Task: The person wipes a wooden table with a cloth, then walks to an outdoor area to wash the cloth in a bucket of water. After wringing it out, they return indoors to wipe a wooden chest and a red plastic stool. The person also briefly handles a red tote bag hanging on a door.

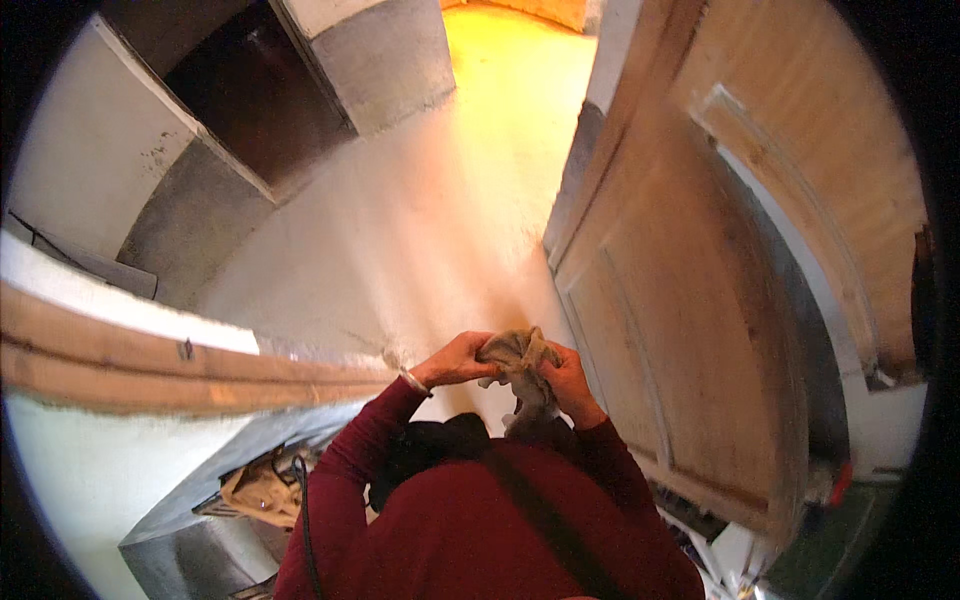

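In the head view, the left hand [455, 362] and the right hand [567, 380] were both closed around a crumpled tan cloth [517, 352], bunched between them just below centre. A wooden door [690, 300] stood at three o'clock.

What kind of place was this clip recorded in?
Probably a building under construction or renovation: bare concrete floor, unfinished grey-and-white walls, and an unpainted wooden door. Both hands, left hand and right hand, grip a crumpled cloth.
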Demonstrator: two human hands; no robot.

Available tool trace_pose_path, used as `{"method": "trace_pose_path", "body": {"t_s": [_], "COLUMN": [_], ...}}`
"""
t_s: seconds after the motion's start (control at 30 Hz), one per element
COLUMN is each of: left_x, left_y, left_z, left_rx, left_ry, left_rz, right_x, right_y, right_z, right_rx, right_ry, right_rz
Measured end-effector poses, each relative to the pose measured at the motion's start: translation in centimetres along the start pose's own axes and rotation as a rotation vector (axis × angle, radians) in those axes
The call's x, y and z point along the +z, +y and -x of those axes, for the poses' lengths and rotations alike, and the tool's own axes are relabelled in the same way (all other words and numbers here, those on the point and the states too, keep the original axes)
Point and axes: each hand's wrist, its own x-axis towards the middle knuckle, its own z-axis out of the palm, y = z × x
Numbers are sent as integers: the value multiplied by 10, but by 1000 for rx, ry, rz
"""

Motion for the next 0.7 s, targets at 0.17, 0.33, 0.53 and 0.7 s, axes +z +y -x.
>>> {"method": "trace_pose_path", "body": {"t_s": [0.17, 0.33, 0.53, 0.7], "left_x": [-90, -165, -253, -350], "left_y": [20, 82, 90, 79], "left_z": [-58, -99, -139, -185], "left_rx": [56, 118, 158, 182], "left_ry": [212, 351, 460, 509], "left_rz": [59, 126, 317, 162], "right_x": [-31, -38, -40, -43], "right_y": [-51, -102, -140, -162], "right_z": [-119, -241, -365, -454], "right_rx": [49, -72, -159, -120], "right_ry": [-206, -444, -383, -365], "right_rz": [38, 320, 380, 221]}}
